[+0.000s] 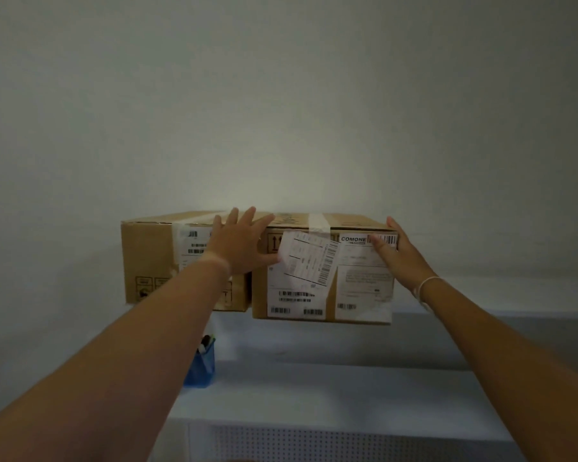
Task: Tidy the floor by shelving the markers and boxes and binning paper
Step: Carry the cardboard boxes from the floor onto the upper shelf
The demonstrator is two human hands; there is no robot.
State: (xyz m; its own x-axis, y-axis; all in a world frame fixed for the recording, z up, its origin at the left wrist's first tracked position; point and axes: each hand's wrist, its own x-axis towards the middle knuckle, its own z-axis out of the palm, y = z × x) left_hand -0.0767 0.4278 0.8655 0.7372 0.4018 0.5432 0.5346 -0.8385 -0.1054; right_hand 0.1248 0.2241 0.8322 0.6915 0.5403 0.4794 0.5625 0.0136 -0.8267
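- Two brown cardboard boxes stand side by side on the top white shelf [480,291] against the pale wall [281,95], touching or nearly so; the join is hidden behind the left hand.
- The right-hand brown cardboard box with white shipping labels [324,278] sits nearer the camera, its front overhanging the shelf edge; clear tape crosses its top, and one label is peeling and tilted. The label print is too blurred to read, apart from the word "COMONE".
- The left-hand brown cardboard box with a white label [151,258] is partly covered by the left forearm.
- The left hand [237,245] lies flat, fingers spread and straight, pressing on the right-hand box's upper left corner; nothing is grasped.
- The right hand [397,251] presses the same box's upper right corner, fingers extended over the edge, thumb on the front label; it grips nothing. A thin white band circles each wrist.
- One blue translucent plastic pen cup [199,368] stands on the lower shelf, half hidden by the left forearm, with several markers [207,341] inside; their number cannot be told.
- Perforated white panelling [347,445] is cut off at the bottom edge.
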